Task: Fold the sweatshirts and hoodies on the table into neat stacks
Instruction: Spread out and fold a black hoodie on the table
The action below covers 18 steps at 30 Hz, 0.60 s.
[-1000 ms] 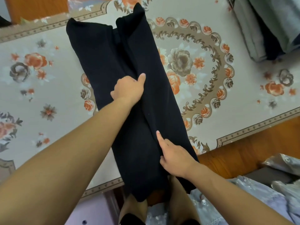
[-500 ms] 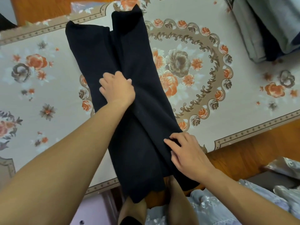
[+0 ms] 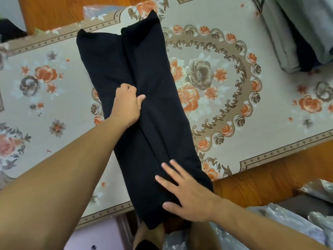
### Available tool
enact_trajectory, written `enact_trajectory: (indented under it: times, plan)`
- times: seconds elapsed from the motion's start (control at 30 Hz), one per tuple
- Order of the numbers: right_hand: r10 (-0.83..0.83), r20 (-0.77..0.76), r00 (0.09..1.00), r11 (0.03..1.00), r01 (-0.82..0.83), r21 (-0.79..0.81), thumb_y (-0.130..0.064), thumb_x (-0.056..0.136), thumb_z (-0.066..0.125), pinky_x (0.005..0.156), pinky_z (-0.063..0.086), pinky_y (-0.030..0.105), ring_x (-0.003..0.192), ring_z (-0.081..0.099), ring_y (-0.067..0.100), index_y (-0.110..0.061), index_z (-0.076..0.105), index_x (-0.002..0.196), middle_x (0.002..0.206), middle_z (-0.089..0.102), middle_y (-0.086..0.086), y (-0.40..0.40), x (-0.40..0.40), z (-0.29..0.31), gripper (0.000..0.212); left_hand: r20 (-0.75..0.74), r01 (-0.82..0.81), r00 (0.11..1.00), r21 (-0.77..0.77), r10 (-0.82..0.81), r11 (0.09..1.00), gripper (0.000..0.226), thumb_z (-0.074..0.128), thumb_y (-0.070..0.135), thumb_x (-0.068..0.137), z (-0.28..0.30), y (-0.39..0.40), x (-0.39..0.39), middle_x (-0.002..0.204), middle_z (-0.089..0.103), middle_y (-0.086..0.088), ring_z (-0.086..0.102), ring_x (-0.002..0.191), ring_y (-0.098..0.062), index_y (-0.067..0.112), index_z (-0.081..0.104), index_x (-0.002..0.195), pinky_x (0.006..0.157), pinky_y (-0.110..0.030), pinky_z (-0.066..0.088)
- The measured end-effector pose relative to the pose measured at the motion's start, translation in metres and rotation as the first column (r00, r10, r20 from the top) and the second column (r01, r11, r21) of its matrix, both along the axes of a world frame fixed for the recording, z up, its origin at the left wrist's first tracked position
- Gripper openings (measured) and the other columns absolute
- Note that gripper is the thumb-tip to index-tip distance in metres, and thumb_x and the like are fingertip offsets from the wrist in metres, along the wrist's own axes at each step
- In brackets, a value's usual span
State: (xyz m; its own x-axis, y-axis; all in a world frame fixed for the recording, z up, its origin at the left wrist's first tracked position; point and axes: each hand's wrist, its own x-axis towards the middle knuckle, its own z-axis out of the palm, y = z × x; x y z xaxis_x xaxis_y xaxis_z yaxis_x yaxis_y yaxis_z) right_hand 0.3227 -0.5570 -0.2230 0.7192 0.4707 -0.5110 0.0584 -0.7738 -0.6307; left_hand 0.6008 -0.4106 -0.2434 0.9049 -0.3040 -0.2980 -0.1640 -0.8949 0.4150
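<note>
Garment: a black sweatshirt [image 3: 144, 109] lies across the table, folded lengthwise into a long narrow strip, far end up near the top border of the cloth, near end hanging just over the table's front edge.
Fold line: two side panels meet along a seam-like ridge running down the middle of the strip, and the fabric bunches a little along it.
Left hand [image 3: 127, 103]: planted at mid-length, on the left side of that ridge, fingers curled and the thumb pushed into the cloth, pinching a fold of the black fabric.
Right hand [image 3: 189, 193]: down at the near end, fingers straight and spread, palm flat on the garment, pressing it against the table edge, gripping nothing.
Table [image 3: 54, 123]: covered with a pale cloth printed with orange and grey flowers and a scrolled oval wreath [image 3: 239, 98]; the sweatshirt overlaps the wreath's left side.
Stack [image 3: 295, 33]: at the top right corner, folded grey and dark garments sit piled together, well apart from the black one.
Far edge: a crinkled clear plastic bag [image 3: 97, 14] shows beyond the cloth at the top left, on the orange wood.
Near right: light grey patterned fabric [image 3: 281, 224] lies below the table edge; what it is, I cannot tell.
</note>
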Motion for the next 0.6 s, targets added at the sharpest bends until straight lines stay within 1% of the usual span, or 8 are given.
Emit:
enact_trajectory:
  times: [0.03, 0.1, 0.2, 0.3, 0.4, 0.5, 0.53, 0.6]
  plan:
    - [-0.063, -0.025, 0.998, 0.992, 0.065, 0.111, -0.058, 0.101, 0.042, 0.120, 0.014, 0.029, 0.153, -0.014, 0.007, -0.036, 0.015, 0.160, 0.169, -0.010, -0.011, 0.004, 0.002, 0.009, 0.069, -0.012, 0.005, 1.000, -0.006, -0.005, 1.000, 0.033, 0.049, 0.033, 0.107, -0.001, 0.002, 0.002, 0.133, 0.044, -0.017, 0.040, 0.121, -0.033, 0.001, 0.054, 0.114, 0.106, -0.044, 0.040]
    - [-0.294, 0.179, 0.939, 0.952, 0.271, 0.146, -0.043, 0.100, 0.052, 0.116, 0.031, 0.027, 0.150, 0.022, 0.010, -0.026, 0.042, 0.151, 0.164, 0.021, -0.004, 0.006, 0.003, 0.013, 0.055, -0.029, 0.009, 1.000, -0.020, -0.010, 1.000, 0.035, 0.049, 0.034, 0.107, -0.005, 0.002, 0.004, 0.134, 0.042, -0.017, 0.038, 0.122, -0.033, 0.001, 0.054, 0.115, 0.106, -0.042, 0.038]
    - [-0.645, 0.345, 0.682, 0.692, 0.713, -0.116, -0.035, 0.096, 0.057, 0.101, 0.048, 0.036, 0.121, 0.049, 0.016, -0.016, 0.058, 0.128, 0.130, 0.049, 0.000, -0.008, 0.001, -0.006, 0.038, -0.044, 0.007, 0.999, -0.039, -0.009, 0.999, 0.035, 0.049, 0.035, 0.106, -0.010, 0.005, 0.005, 0.136, 0.041, -0.016, 0.037, 0.124, -0.033, 0.001, 0.053, 0.114, 0.107, -0.042, 0.037]
    - [-0.897, 0.080, 0.434, 0.400, 0.877, -0.265, -0.048, 0.096, 0.058, 0.083, 0.048, 0.026, 0.105, 0.056, 0.012, -0.023, 0.050, 0.125, 0.113, 0.049, -0.010, -0.018, -0.016, -0.013, 0.039, -0.069, 0.008, 0.998, -0.068, -0.012, 0.998, 0.035, 0.050, 0.035, 0.106, -0.012, 0.008, 0.006, 0.136, 0.040, -0.016, 0.036, 0.126, -0.034, 0.002, 0.053, 0.115, 0.108, -0.043, 0.036]
    - [-0.933, -0.154, 0.324, 0.349, 0.919, -0.183, -0.049, 0.094, 0.062, 0.083, 0.047, 0.021, 0.108, 0.058, 0.006, -0.032, 0.050, 0.132, 0.117, 0.059, -0.014, -0.024, -0.038, -0.008, 0.043, -0.083, 0.008, 0.996, -0.073, -0.014, 0.997, 0.037, 0.050, 0.037, 0.106, -0.012, 0.008, 0.008, 0.137, 0.039, -0.017, 0.035, 0.127, -0.035, 0.002, 0.054, 0.118, 0.110, -0.044, 0.035]
    - [-0.724, -0.664, -0.183, -0.053, 0.976, -0.212, -0.063, 0.097, 0.048, 0.092, 0.054, 0.033, 0.112, 0.065, 0.013, -0.033, 0.064, 0.123, 0.122, 0.071, -0.004, -0.027, -0.046, 0.005, 0.044, -0.095, 0.009, 0.995, -0.078, -0.016, 0.997, 0.038, 0.050, 0.037, 0.106, -0.011, 0.009, 0.009, 0.138, 0.039, -0.017, 0.035, 0.128, -0.035, 0.002, 0.053, 0.119, 0.111, -0.044, 0.034]
    - [-0.596, -0.753, -0.278, -0.122, 0.959, -0.258, -0.069, 0.095, 0.044, 0.096, 0.055, 0.042, 0.115, 0.066, 0.017, -0.032, 0.066, 0.125, 0.123, 0.072, -0.004, -0.029, -0.050, 0.006, 0.052, -0.097, 0.007, 0.995, -0.081, -0.015, 0.997, 0.038, 0.050, 0.037, 0.106, -0.011, 0.009, 0.009, 0.138, 0.039, -0.017, 0.035, 0.128, -0.035, 0.002, 0.053, 0.119, 0.111, -0.044, 0.034]
    - [-0.526, -0.820, -0.224, -0.055, 0.972, -0.230, -0.062, 0.095, 0.053, 0.103, 0.051, 0.049, 0.120, 0.065, 0.020, -0.032, 0.063, 0.131, 0.126, 0.070, -0.005, -0.029, -0.059, 0.003, 0.048, -0.092, 0.006, 0.996, -0.088, -0.014, 0.996, 0.037, 0.050, 0.037, 0.106, -0.012, 0.010, 0.009, 0.138, 0.039, -0.017, 0.035, 0.128, -0.035, 0.002, 0.053, 0.118, 0.112, -0.043, 0.033]
